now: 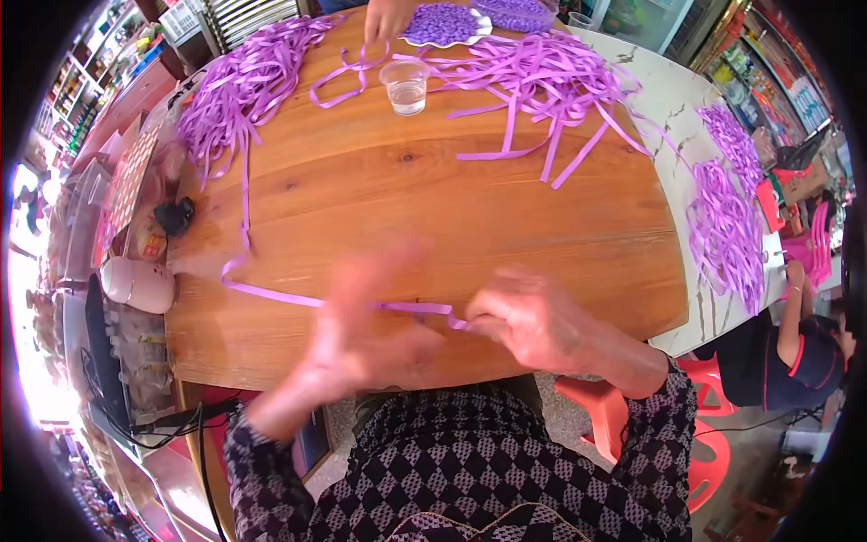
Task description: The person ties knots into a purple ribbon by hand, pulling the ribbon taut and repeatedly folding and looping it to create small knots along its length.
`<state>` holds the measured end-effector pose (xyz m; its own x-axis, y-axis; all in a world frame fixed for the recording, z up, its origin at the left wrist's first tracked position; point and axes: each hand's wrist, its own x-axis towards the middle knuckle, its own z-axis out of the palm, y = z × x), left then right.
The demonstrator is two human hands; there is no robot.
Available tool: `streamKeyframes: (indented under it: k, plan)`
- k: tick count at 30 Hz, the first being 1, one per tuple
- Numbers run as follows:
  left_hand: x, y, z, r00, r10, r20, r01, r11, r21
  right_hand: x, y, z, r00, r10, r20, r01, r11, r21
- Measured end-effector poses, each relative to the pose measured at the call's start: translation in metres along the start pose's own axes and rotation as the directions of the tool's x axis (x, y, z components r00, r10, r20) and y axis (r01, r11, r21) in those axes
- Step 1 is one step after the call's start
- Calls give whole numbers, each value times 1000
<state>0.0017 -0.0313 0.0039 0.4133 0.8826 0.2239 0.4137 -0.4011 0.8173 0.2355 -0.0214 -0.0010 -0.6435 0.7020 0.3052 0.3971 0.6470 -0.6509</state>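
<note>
My right hand [528,316] pinches the end of a purple ribbon [280,295] above the near part of the wooden table. My left hand [348,339] is blurred by motion, its thumb and fingers spread apart around the ribbon. Behind that hand the strip passes across, then runs left and up the table toward a heap of purple ribbons [244,77] at the far left. Whether my left fingers touch the strip cannot be made out.
A clear plastic cup [406,88] holding liquid stands on the wooden table [433,208]. More ribbon heaps lie far right [542,68] and on the marble-patterned surface [727,235]. Across sits a plate of purple pieces [441,24], near another person's hand [388,18]. A pink-white rounded object [138,285] sits left.
</note>
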Motion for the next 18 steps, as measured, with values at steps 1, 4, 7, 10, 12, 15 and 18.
streamKeyframes:
  k: [1,4,7,10,12,15,18]
  plan:
    - [6,22,11,918,-281,278,374,848,-375,6,-3,0,1000,-19,13,19,1000,13]
    - [7,20,23,851,-373,369,525,602,-602,8,-9,-11,993,-97,-70,94,995,-32]
    - [1,13,14,779,-485,397,623,533,-572,-12,6,-26,1000,4,-29,-2,997,81]
    - [-8,5,10,836,-406,369,540,487,-687,-29,10,-27,957,257,-133,-206,927,312]
    - [-10,6,12,847,-348,401,494,240,-836,-27,7,-22,933,321,-163,-247,901,357]
    - [-15,-3,2,837,-401,372,423,44,-905,-30,13,-21,883,429,-189,-315,842,438]
    - [-12,-4,2,853,-449,266,333,76,-940,-31,14,-14,860,460,-222,-325,828,457]
